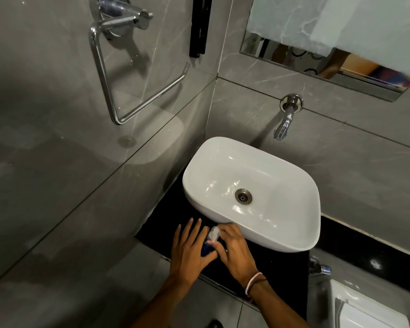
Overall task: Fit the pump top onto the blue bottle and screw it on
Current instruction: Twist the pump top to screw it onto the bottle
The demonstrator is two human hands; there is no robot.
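At the worktop's (270,268) near edge, the left hand (189,249) wraps the blue bottle (206,249) while the right hand (234,247) pinches the pump top (215,232), already seated (thread depth hidden); tightening probably remains, sink (294,237) just beyond.

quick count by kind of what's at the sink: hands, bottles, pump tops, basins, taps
hands: 2 (left hand, right hand)
bottles: 1 (blue bottle, held between the hands)
pump tops: 1 (pump top, on the bottle)
basins: 1 (basin)
taps: 1 (tap, on the wall above the basin)
total: 6
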